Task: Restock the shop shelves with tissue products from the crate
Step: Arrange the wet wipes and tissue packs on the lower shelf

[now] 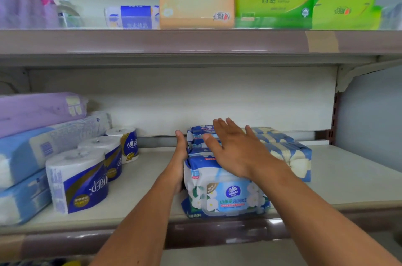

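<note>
At centre frame a row of blue wet-wipe packs (226,191) sits on the lower shelf (339,187), running back from its front edge; the left hand (180,157) lies flat against the row's left side, fingers straight, palm hidden; the right hand (235,148) rests on top, fingers spread wide, covering the middle packs; tissue packs (289,154) just right are partly hidden; upper-frame goods blur.

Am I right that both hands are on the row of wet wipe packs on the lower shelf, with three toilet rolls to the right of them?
Not quite. The head view shows the toilet rolls left of the wet wipe packs, not right. The left hand and right hand are on the packs on the lower shelf.
</note>
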`<action>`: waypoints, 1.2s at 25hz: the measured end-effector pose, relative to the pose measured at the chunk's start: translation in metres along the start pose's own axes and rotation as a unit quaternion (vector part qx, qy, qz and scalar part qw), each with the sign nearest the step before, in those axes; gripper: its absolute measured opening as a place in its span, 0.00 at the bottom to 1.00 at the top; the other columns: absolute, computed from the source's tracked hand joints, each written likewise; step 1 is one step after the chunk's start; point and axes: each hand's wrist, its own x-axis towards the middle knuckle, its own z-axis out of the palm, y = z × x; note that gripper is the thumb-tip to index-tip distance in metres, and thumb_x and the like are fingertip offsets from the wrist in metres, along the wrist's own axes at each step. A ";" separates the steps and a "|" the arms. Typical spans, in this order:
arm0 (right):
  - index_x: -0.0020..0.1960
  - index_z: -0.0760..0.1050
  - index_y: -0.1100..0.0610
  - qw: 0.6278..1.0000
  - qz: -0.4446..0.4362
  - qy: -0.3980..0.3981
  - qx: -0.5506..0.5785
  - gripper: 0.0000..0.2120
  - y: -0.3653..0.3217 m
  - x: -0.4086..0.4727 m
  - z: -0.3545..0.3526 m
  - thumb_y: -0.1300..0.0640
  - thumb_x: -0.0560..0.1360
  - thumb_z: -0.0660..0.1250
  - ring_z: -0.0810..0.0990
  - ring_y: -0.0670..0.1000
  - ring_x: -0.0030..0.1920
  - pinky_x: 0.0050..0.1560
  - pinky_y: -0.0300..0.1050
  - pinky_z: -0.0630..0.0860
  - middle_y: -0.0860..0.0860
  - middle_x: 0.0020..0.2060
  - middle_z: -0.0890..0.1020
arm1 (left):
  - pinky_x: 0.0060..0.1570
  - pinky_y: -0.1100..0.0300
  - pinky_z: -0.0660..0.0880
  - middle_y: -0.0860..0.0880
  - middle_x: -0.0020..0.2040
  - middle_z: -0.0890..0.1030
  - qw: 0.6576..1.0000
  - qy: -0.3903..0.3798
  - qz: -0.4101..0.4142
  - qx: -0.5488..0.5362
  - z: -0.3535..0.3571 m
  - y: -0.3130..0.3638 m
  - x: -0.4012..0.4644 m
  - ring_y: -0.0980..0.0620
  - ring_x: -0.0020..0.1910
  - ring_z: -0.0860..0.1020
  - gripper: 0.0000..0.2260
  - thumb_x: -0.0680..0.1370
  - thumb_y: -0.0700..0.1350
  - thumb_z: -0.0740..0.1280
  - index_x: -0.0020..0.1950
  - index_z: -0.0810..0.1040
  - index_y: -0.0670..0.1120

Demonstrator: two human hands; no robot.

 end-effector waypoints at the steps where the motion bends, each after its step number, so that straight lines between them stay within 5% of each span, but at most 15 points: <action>1: 0.79 0.42 0.51 1.000 0.004 -0.015 0.005 0.34 0.001 0.002 0.005 0.35 0.79 0.38 0.38 0.45 0.77 0.76 0.55 0.38 0.45 0.78 0.44 | 0.30 0.59 0.80 0.45 0.41 0.86 1.000 -0.006 -0.005 -0.015 0.000 -0.004 0.003 0.47 0.36 0.85 0.34 0.76 0.70 0.42 0.59 0.77 0.49; 8: 0.79 0.39 0.50 0.999 0.011 -0.047 0.020 0.34 0.002 0.006 0.017 0.34 0.78 0.35 0.37 0.43 0.77 0.76 0.55 0.38 0.44 0.78 0.42 | 0.40 0.54 0.81 0.40 0.54 0.83 0.999 -0.021 0.002 -0.047 -0.001 -0.015 0.020 0.43 0.46 0.84 0.43 0.70 0.74 0.43 0.71 0.72 0.47; 12: 0.79 0.39 0.50 0.998 0.017 -0.061 0.019 0.35 0.002 0.008 0.017 0.33 0.78 0.36 0.37 0.44 0.77 0.76 0.56 0.38 0.44 0.78 0.42 | 0.35 0.57 0.81 0.44 0.45 0.86 0.998 -0.010 0.004 -0.067 0.002 -0.013 0.020 0.46 0.39 0.85 0.38 0.74 0.71 0.41 0.65 0.74 0.47; 18: 0.79 0.39 0.50 0.999 0.019 -0.031 0.007 0.35 0.005 0.004 0.015 0.33 0.78 0.36 0.38 0.44 0.77 0.76 0.55 0.37 0.44 0.78 0.43 | 0.36 0.55 0.81 0.44 0.44 0.86 0.998 -0.004 0.008 -0.068 0.006 -0.014 0.023 0.46 0.39 0.84 0.38 0.73 0.72 0.41 0.60 0.76 0.48; 22: 0.79 0.50 0.52 0.997 -0.007 0.073 0.010 0.33 0.002 -0.006 0.011 0.36 0.80 0.40 0.47 0.46 0.78 0.77 0.53 0.41 0.47 0.78 0.54 | 0.31 0.56 0.80 0.44 0.40 0.86 0.998 -0.001 0.002 -0.067 0.007 -0.015 0.019 0.47 0.35 0.84 0.36 0.75 0.71 0.42 0.58 0.77 0.47; 27: 0.72 0.66 0.49 0.918 0.050 0.307 0.246 0.26 0.031 -0.042 0.010 0.40 0.80 0.48 0.65 0.44 0.70 0.68 0.39 0.60 0.45 0.70 0.71 | 0.35 0.53 0.82 0.44 0.45 0.86 0.999 0.018 -0.028 -0.043 -0.004 -0.013 0.003 0.44 0.39 0.85 0.36 0.74 0.73 0.43 0.59 0.77 0.49; 30: 0.68 0.68 0.48 0.847 0.150 0.249 0.445 0.20 0.044 -0.064 0.027 0.43 0.82 0.49 0.70 0.36 0.62 0.53 0.20 0.60 0.39 0.61 0.74 | 0.55 0.46 0.77 0.46 0.63 0.80 0.997 0.035 -0.032 -0.063 -0.006 -0.011 -0.013 0.43 0.55 0.82 0.38 0.74 0.74 0.43 0.72 0.67 0.52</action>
